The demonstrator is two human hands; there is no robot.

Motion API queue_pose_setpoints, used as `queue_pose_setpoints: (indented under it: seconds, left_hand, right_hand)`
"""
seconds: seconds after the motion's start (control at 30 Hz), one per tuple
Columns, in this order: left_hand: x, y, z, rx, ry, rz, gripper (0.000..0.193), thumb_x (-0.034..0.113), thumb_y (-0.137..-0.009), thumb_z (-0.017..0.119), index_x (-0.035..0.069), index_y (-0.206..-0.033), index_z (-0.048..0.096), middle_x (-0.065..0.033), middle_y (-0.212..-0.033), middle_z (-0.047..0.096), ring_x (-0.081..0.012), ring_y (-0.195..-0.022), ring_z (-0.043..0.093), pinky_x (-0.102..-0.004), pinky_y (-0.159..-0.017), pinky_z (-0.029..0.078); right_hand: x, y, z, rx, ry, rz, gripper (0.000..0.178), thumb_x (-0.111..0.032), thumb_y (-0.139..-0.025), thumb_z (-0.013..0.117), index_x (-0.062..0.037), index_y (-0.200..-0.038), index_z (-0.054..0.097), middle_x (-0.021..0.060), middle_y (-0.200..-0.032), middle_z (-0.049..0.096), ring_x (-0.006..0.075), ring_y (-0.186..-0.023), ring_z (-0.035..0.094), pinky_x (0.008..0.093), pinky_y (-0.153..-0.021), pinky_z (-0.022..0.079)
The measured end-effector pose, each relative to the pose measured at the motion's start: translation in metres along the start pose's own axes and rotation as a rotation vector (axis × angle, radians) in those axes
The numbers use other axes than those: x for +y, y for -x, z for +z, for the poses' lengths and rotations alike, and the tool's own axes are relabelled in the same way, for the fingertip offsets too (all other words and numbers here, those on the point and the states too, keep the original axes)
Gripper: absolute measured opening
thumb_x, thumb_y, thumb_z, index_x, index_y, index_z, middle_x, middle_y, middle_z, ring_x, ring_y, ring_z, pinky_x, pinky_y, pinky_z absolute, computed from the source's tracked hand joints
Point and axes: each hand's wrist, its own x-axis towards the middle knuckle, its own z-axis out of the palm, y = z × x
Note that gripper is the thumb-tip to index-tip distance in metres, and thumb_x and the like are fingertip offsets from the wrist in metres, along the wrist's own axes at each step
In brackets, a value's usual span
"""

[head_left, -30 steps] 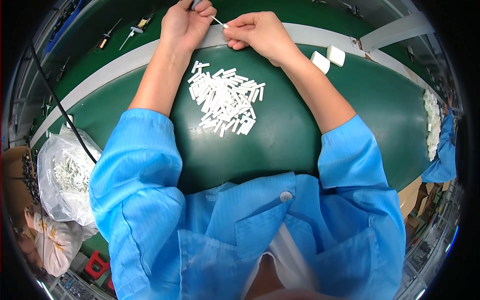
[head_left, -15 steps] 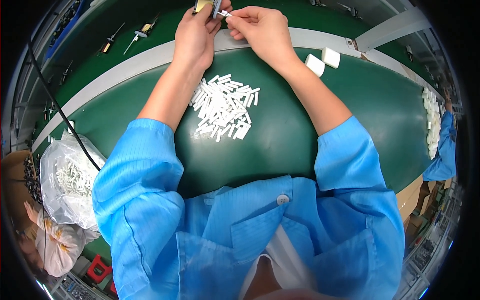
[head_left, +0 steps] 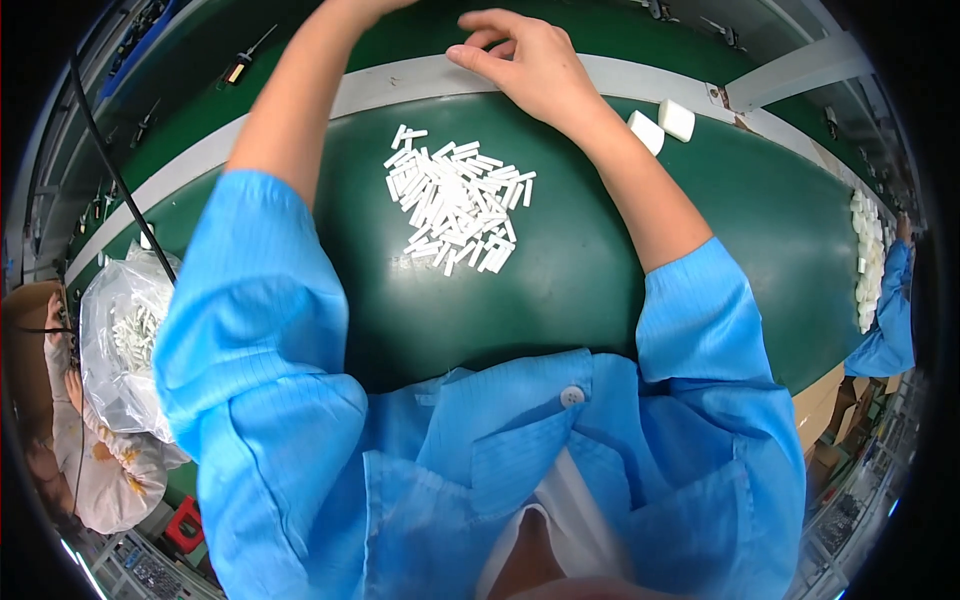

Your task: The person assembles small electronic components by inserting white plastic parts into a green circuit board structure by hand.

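My left hand (head_left: 372,4) reaches past the far rail to the upper edge of the head view. Its fingers are cut off there, so what they hold is hidden. Over the green strip beyond the rail, my right hand (head_left: 535,62) hangs with thumb and forefinger apart and nothing visible between them. On the near green tabletop, between my forearms, lies a loose pile of short white tubes (head_left: 455,200). Left of my left forearm, a small dark-and-yellow part with a thin rod (head_left: 237,70) rests on the far strip.
A pale rail (head_left: 420,85) divides tabletop from strip. Two white blocks (head_left: 660,125) sit beside my right forearm. A clear bag of white pieces (head_left: 130,335) and a black cable (head_left: 110,170) are at left. Co-workers' arms show at both sides; white pieces (head_left: 868,260) line the right edge.
My left hand has moved up and left, away from my right hand, with the dark disc-shaped part out of sight. My right fingers have parted from the small white piece they pinched.
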Motion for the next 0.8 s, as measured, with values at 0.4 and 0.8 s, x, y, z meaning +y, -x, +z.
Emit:
queue_pose_setpoints:
  seconds: [0.4,0.8]
  left_hand:
    - [-0.031,0.013,0.002,0.160,-0.192,0.164,0.024,0.017,-0.087,0.055,0.006,-0.103,0.067,-0.0195,-0.103,0.065,-0.0388,-0.098,0.062,-0.0454,-0.087,0.050]
    - [-0.041,0.064,-0.014,0.032,-0.185,-0.149,0.027,0.022,-0.086,0.060,-0.004,-0.088,0.065,-0.0219,-0.084,0.067,-0.0352,-0.081,0.066,-0.0408,-0.076,0.053]
  right_hand:
    - [-0.017,0.015,0.010,-0.325,0.052,-0.170,0.016,-0.016,-0.083,0.067,-0.0042,-0.092,0.072,0.0097,-0.090,0.069,0.0259,-0.084,0.065,0.0333,-0.074,0.053]
    - [-0.032,0.032,0.016,-0.224,0.536,-0.543,0.008,-0.003,-0.074,0.063,-0.0034,-0.081,0.068,0.0111,-0.084,0.067,0.0266,-0.083,0.066,0.0369,-0.073,0.055]
